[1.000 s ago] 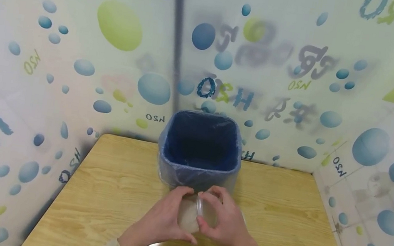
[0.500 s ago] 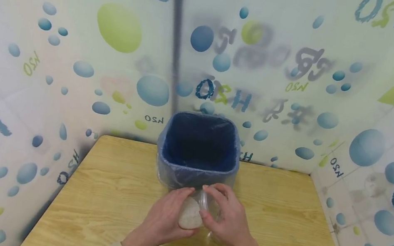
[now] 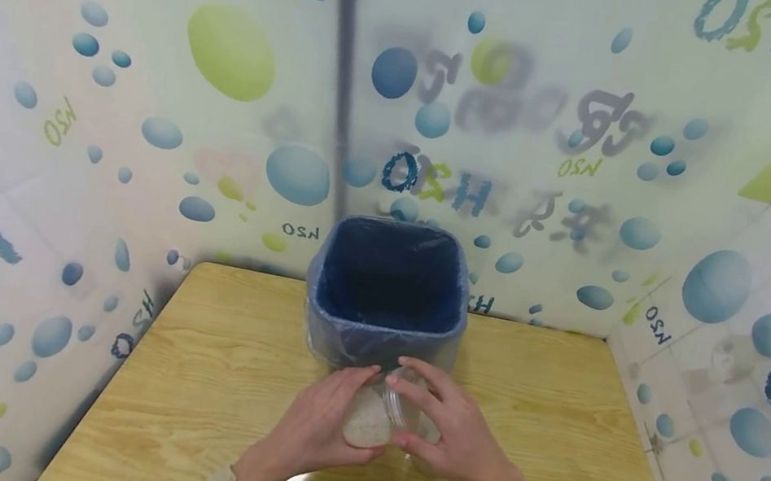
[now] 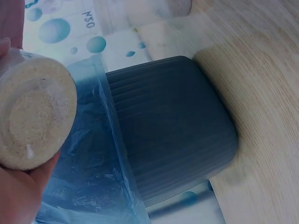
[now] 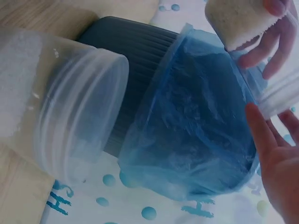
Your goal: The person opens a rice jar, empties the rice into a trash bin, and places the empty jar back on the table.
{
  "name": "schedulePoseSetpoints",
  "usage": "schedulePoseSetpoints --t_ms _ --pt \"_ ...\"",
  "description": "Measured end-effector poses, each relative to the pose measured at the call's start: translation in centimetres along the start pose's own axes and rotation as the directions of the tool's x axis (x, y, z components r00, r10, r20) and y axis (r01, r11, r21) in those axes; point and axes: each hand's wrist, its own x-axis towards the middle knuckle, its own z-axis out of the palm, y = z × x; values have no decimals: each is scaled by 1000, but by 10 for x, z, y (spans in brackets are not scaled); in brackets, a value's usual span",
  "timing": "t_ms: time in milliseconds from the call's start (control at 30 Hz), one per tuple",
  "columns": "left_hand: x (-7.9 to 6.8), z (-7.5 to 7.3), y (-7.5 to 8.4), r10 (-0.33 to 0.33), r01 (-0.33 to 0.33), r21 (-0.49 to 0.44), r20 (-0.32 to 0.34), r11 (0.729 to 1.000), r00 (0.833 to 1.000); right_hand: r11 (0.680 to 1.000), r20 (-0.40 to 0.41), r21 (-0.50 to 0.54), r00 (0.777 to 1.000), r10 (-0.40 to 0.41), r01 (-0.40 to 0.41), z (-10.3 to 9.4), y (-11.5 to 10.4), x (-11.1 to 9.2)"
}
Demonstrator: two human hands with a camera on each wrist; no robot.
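Observation:
My left hand (image 3: pixel 316 420) grips a clear plastic jar (image 3: pixel 366 421) around its body. Pale, grainy contents show through the jar's base (image 4: pixel 37 114) in the left wrist view. The jar lies tilted in the hands, base toward the left and ridged clear mouth end (image 3: pixel 396 406) toward the right. My right hand (image 3: pixel 454 435) holds that end, fingertips over the top and thumb below; in the right wrist view its thumb (image 5: pixel 259 123) lies against the ridged plastic. Both hands are just in front of the bin.
A dark blue bin (image 3: pixel 382 339) with a thin blue liner (image 5: pixel 196 112) stands on the wooden table (image 3: pixel 220 365), by the back wall. A second clear, ridged-neck jar (image 5: pixel 70 112) with whitish contents stands on the table near my right wrist. Bubble-patterned walls enclose the sides.
My right hand's fingers have shifted their hold around the ridged end, and its wrist has swung slightly rightward. The jar has moved slightly left. My left hand keeps its grip.

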Motion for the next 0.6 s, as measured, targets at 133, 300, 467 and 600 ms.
schedulePoseSetpoints --t_ms 133,300,467,600 --pt "0 -1 -1 3 -3 -12 14 1000 1000 996 52 81 998 -46 42 -6 2 0" --pt "1 0 -2 -7 7 -6 25 1000 1000 991 160 126 987 25 -45 -11 0 -2" --pt "1 2 -4 -22 22 -11 23 1000 1000 974 151 -19 962 228 -228 -8 -10 1" --pt "2 3 -3 -16 16 14 19 1000 1000 917 79 -131 918 389 -377 -6 -20 6"
